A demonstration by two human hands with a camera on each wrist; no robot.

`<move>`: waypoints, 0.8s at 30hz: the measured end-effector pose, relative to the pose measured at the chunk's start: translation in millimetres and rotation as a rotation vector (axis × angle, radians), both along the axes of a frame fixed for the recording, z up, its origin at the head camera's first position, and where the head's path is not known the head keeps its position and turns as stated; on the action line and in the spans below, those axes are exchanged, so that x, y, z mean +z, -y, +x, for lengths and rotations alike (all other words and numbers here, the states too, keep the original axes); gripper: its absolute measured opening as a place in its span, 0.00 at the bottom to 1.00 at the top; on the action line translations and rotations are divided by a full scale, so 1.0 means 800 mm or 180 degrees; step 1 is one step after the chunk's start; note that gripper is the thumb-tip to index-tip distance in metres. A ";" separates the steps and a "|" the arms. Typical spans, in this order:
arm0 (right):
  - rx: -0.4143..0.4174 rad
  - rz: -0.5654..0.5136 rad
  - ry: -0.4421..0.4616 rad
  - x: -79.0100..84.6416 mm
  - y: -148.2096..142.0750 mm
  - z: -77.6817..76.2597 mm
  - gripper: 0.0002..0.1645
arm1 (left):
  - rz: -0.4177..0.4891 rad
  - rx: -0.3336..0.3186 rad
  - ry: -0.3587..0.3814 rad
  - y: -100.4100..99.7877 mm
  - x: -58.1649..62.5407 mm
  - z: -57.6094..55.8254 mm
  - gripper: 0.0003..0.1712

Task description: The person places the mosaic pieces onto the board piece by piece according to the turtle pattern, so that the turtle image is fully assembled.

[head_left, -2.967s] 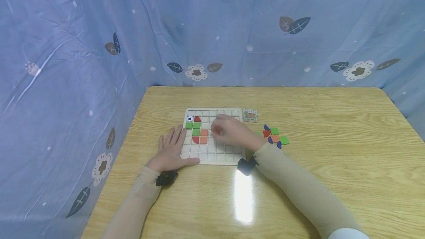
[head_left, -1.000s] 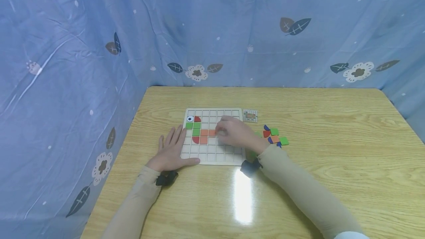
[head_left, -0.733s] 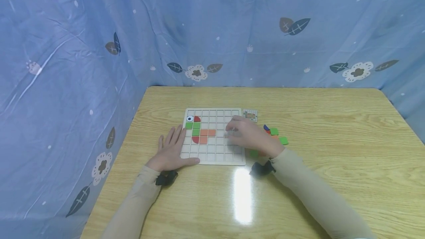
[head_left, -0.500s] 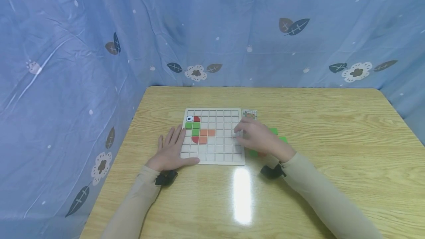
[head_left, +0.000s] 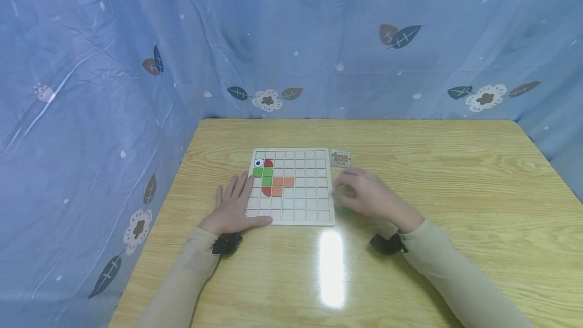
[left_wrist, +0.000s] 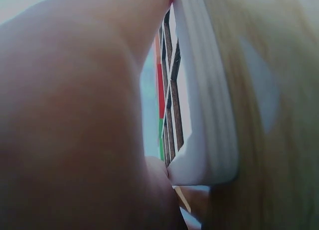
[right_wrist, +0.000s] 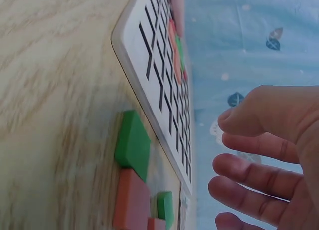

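A white gridded board point(head_left: 300, 209) lies on the table, with green point(head_left: 267, 172), red point(head_left: 267, 192) and orange point(head_left: 289, 181) tiles and an eye tile point(head_left: 258, 163) set in its left part. My left hand point(head_left: 232, 211) rests spread across the board's left edge and near corner. Just off the board's right edge, my right hand point(head_left: 371, 194) hovers over loose tiles and mostly covers them in the head view. Its fingers are bent loosely with nothing between them. Beneath it, the right wrist view shows a green tile point(right_wrist: 133, 145), an orange tile point(right_wrist: 131, 200) and a smaller-looking green tile point(right_wrist: 165, 209).
A small picture card point(head_left: 340, 158) lies beside the board's far right corner. The wooden table point(head_left: 455, 176) extends to the right, and a blue patterned curtain point(head_left: 319, 39) hangs behind and at the left.
An orange tile now sits beside the other orange ones, where my right hand was. That hand has let go and moved right, off the board to the loose tiles. My left hand stays put.
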State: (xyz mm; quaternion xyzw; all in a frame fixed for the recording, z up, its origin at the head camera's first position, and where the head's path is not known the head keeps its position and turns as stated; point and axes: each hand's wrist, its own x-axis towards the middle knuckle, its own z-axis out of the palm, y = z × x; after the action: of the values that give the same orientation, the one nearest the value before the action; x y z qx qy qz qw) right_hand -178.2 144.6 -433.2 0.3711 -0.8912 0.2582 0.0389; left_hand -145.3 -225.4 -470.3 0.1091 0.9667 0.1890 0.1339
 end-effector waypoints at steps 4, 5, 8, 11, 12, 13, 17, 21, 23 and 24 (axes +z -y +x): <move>-0.0058 0.0011 0.0036 0.003 -0.007 0.003 0.13 | -0.0038 -0.0007 0.0012 0.000 -0.001 -0.001 0.75; -0.0062 0.0024 0.0038 0.003 -0.008 0.003 0.12 | -0.0034 -0.0007 0.0006 0.000 -0.002 -0.001 0.75; -0.0037 0.0094 0.0059 0.004 -0.008 0.004 0.12 | -0.0063 0.0002 0.0014 0.000 -0.002 -0.002 0.75; 0.0019 0.0233 0.0121 0.004 -0.008 0.006 0.13 | -0.0052 0.0002 -0.0003 0.002 -0.006 -0.002 0.76; 0.0031 0.0293 0.0162 0.004 -0.008 0.007 0.14 | -0.0064 0.0002 -0.0002 0.002 -0.007 -0.003 0.76; 0.0042 0.0346 0.0216 0.004 -0.007 0.009 0.14 | -0.0049 0.0001 -0.0013 0.003 -0.009 -0.003 0.76; 0.0040 0.0500 0.0376 0.001 -0.005 0.014 0.16 | -0.0016 0.0001 -0.0065 0.006 -0.015 -0.004 0.77; 0.0053 0.0550 0.0359 -0.003 -0.003 0.018 0.17 | -0.0002 0.0003 -0.0078 0.007 -0.018 -0.005 0.77; 0.0059 0.0576 0.0316 -0.005 -0.003 0.019 0.17 | -0.0006 0.0010 -0.0068 0.007 -0.019 -0.007 0.77; 0.0067 0.0578 0.0298 -0.005 -0.003 0.020 0.18 | -0.0031 0.0011 -0.0059 0.007 -0.020 -0.007 0.77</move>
State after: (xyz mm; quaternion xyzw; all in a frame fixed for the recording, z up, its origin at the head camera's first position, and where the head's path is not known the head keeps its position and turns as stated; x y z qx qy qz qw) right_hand -162.3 147.2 -437.5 0.3700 -0.9078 0.1938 -0.0392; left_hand -151.0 -230.8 -486.2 0.1085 0.9690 0.1834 0.1251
